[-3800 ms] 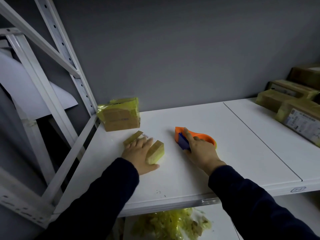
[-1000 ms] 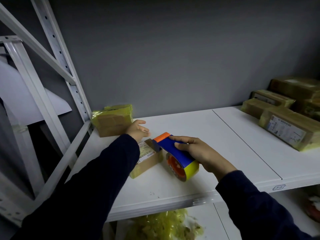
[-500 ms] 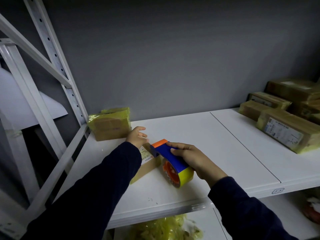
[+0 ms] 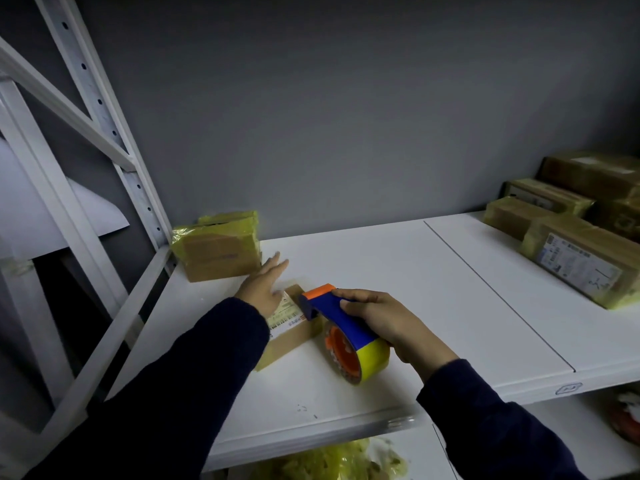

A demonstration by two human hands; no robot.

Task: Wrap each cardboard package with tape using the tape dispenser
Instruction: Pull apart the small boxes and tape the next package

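On the white shelf in front of me, a person in dark navy sleeves is working on a small, flat brown cardboard package with a white barcode label. It lies near the shelf's front left part, angled away from the edge. The left hand lies on the package's far end, palm down, fingers straight and close together, their tips reaching past the box towards the back. The right hand has its fingers and thumb curled round the blue handle of a blue and orange tape dispenser. The dispenser's orange-tipped nose sits at the package's right far corner, just beside the label; I cannot tell whether it presses on the cardboard. Its roll of yellow tape hangs low beside the package's right side, close to the shelf.

Behind the left hand, against the grey wall, stands a thicker cardboard package partly covered in yellow tape. It is next to the white perforated metal upright of the rack. Well apart, on the far right, lies a cluster of tape-covered cardboard packages. On the shelf below, a crumpled heap of yellow tape shows.
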